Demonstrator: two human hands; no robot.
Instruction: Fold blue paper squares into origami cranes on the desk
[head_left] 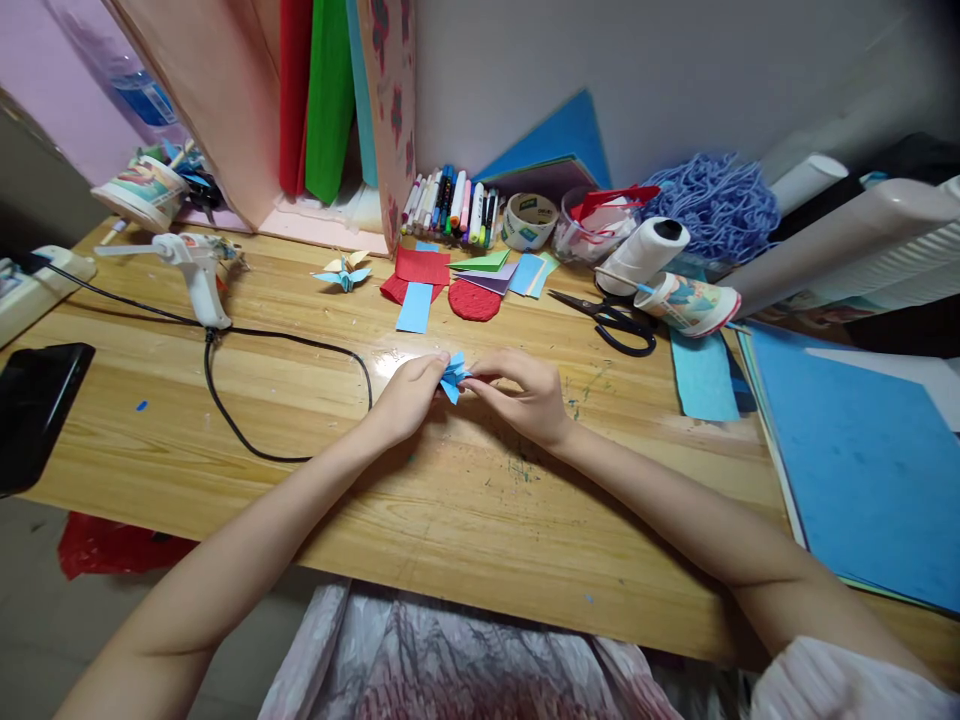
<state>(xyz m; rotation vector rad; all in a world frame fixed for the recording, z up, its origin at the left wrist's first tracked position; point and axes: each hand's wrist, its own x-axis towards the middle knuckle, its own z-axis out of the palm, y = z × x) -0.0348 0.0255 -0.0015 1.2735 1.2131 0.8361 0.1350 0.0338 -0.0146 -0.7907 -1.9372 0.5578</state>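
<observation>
A small folded blue paper piece (454,377) with pointed tips is held between my hands over the middle of the wooden table. My left hand (411,398) grips its left side, thumb on top. The fingers of my right hand (525,392) pinch its right edge. Beyond my hands lie a strip of light blue paper (414,307), red paper (422,266), a round red piece (475,299) and folded green and purple papers (484,262). A folded flower-like piece in cream and blue (343,272) rests farther left.
A white glue gun (202,278) stands at the left, its black cable (259,452) looping toward my left arm. Black scissors (611,318), a paper cup (690,304) and a thread spool (645,252) are at right. Blue sheets (862,460) cover the right side; a black phone (39,415) lies far left.
</observation>
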